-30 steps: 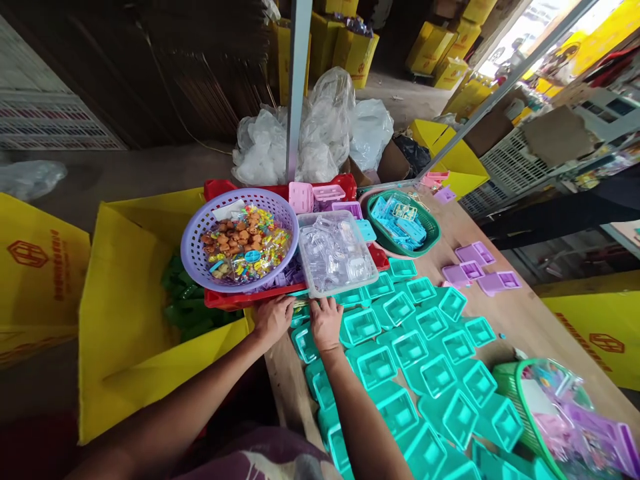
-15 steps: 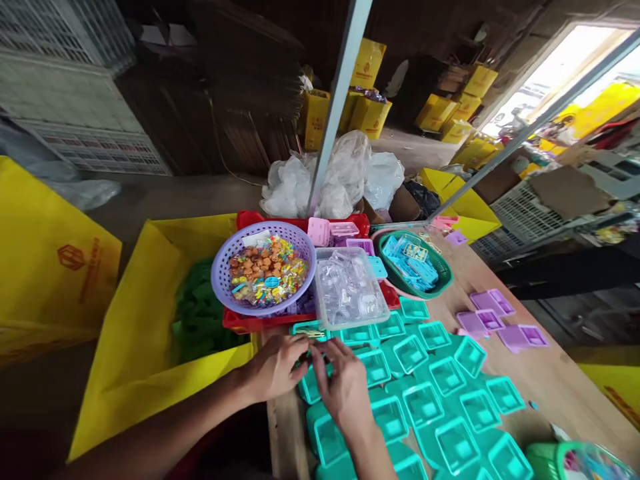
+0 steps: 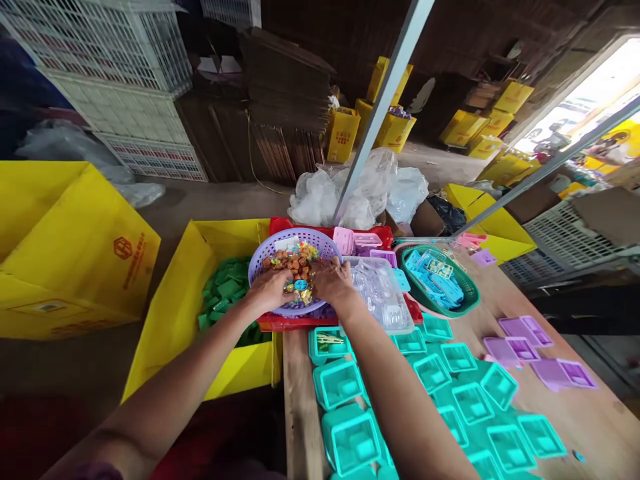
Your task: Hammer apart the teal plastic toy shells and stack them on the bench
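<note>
Both my hands reach into a round purple basket (image 3: 285,241) full of small colourful packets and brown pieces (image 3: 299,261). My left hand (image 3: 270,288) rests on the basket's near left rim, fingers curled among the packets. My right hand (image 3: 332,280) lies on its right side, fingers bent into the contents. Whether either hand grips a packet is hidden. The basket sits on a red crate (image 3: 280,323). Below my arms, several teal square trays (image 3: 337,383) cover the wooden table (image 3: 575,413); the nearest one (image 3: 327,343) holds a small item.
A clear plastic tub (image 3: 385,300) and a green basket of blue parts (image 3: 455,303) stand right of the purple basket. Purple trays (image 3: 520,330) lie at far right. An open yellow box of green pieces (image 3: 225,293) stands left of the table. A metal pole (image 3: 385,100) rises behind.
My hands left the teal tray at the table's near edge and moved up into the purple basket. The camera tilted up and left.
</note>
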`<state>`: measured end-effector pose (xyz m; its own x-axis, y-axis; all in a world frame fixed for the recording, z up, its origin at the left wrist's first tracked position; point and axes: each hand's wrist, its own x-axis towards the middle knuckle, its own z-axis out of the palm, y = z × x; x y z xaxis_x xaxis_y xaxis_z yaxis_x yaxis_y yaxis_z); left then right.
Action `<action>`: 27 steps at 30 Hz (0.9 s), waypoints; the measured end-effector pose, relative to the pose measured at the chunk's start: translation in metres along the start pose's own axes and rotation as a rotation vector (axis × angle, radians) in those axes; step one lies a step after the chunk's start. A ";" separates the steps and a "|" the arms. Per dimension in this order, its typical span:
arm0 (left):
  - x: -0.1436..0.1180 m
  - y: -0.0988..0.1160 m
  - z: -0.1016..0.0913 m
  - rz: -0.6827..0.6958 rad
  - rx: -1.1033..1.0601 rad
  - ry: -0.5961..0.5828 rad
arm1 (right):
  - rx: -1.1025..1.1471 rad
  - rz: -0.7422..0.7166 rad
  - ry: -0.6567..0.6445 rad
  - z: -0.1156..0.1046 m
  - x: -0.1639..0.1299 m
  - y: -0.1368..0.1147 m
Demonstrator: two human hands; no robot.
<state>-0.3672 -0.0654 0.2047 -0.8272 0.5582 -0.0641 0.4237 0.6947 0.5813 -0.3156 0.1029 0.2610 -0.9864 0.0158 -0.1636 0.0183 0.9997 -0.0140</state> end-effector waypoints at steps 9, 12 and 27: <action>0.005 -0.023 -0.010 -0.015 -0.445 -0.011 | 0.089 -0.059 0.044 -0.003 0.010 0.033; 0.004 -0.024 -0.011 -0.066 -0.585 0.027 | 0.159 -0.078 0.094 0.000 0.010 0.041; 0.026 -0.023 -0.020 -0.054 -0.695 0.377 | 0.636 -0.265 0.275 0.006 0.000 0.027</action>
<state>-0.4053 -0.0760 0.2059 -0.9620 0.2541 0.0997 0.1543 0.2049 0.9665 -0.3146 0.1295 0.2549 -0.9748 -0.1374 0.1760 -0.2170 0.7688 -0.6015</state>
